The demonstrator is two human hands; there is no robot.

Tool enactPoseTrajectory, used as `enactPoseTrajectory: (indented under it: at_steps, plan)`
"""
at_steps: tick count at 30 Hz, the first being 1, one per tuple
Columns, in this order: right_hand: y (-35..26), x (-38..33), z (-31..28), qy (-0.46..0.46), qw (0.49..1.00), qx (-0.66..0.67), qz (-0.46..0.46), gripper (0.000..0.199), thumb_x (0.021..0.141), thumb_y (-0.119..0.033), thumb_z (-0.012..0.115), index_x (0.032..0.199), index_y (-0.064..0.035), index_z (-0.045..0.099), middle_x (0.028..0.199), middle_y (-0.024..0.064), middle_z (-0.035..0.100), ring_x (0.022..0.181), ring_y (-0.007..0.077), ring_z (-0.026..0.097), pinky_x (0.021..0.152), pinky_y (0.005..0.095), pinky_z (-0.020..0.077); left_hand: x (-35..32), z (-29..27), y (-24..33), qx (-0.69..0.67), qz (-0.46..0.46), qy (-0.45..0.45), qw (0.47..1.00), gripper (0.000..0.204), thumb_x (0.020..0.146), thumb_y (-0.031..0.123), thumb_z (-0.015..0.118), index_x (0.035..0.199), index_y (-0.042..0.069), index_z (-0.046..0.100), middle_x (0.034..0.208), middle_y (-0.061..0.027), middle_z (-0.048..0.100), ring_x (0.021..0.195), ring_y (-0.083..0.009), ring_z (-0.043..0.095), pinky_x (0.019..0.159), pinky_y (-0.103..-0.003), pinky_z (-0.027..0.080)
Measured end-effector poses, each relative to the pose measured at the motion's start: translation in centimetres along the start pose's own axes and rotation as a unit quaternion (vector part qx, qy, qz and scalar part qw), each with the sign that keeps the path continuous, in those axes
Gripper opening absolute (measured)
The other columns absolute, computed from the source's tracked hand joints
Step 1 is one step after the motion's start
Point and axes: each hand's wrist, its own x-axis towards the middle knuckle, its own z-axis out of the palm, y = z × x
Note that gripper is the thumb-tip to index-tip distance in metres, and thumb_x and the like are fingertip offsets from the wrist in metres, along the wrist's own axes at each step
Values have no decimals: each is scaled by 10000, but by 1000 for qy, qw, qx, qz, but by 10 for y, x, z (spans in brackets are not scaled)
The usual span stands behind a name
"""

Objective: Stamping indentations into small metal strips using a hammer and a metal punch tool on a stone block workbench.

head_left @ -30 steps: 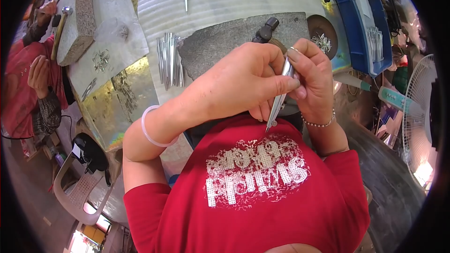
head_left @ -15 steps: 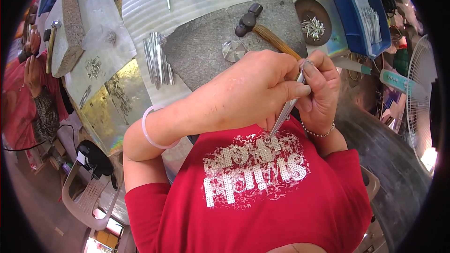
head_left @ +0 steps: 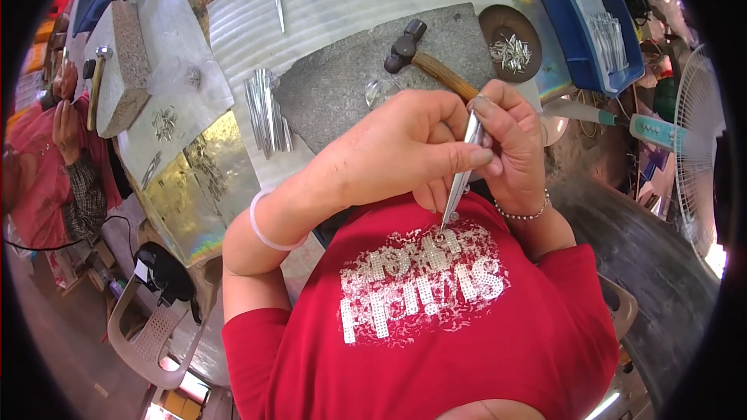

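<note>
In front of my chest, a slim pair of silver tweezers (head_left: 459, 188) is held with its pointed end slanting down toward my red shirt. My left hand (head_left: 412, 144) pinches it at the middle between thumb and fingers. At its upper end, my right hand (head_left: 513, 128) grips it with the thumb laid along the metal. Beyond my hands, a hammer (head_left: 406, 45) with a wooden handle rests on a grey stone slab (head_left: 334, 70). A round clear piece (head_left: 381, 93) on the slab is partly hidden by my left hand.
Left of the slab lies a bundle of silver strips (head_left: 268, 113); a brown dish (head_left: 486, 27) of small metal pieces stands right. A blue bin (head_left: 580, 54) and a fan (head_left: 700, 155) are farther right. Another person's hands (head_left: 66, 120) work at the far left, by a stone block (head_left: 124, 62).
Both hands have shifted a little left with the tweezers, which now stand steeper. The right thumb has moved onto their upper end. The whole view has shifted slightly.
</note>
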Motion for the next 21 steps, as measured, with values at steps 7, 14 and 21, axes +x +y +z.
enactPoseTrajectory:
  at_steps: [7, 14, 21]
  plan:
    - [-42, 48, 0, -83, 983, -145, -79, 167, 944, -192, 535, 867, -45, 539, 736, 47, 614, 448, 36, 464, 418, 165, 358, -35, -1, -27, 93, 180, 226, 953, 186, 878, -31, 585, 1035, -16, 487, 824, -65, 621, 708, -102, 617, 612, -200, 499]
    - [-102, 208, -19, -28, 817, -529, -229, 235, 888, -238, 594, 832, -10, 581, 650, 15, 545, 452, 60, 453, 420, 230, 366, -50, -15, -77, 258, 318, 483, 774, 214, 810, -39, 671, 967, -15, 527, 886, -88, 623, 672, -126, 629, 596, -239, 508]
    - [-67, 297, -55, -14, 594, -752, -286, 248, 820, -236, 590, 833, 11, 566, 784, 171, 633, 768, 363, 601, 697, 428, 472, -40, -19, -85, 341, 263, 451, 781, 112, 804, -11, 669, 892, -2, 599, 833, -112, 628, 664, -206, 624, 589, -288, 483]
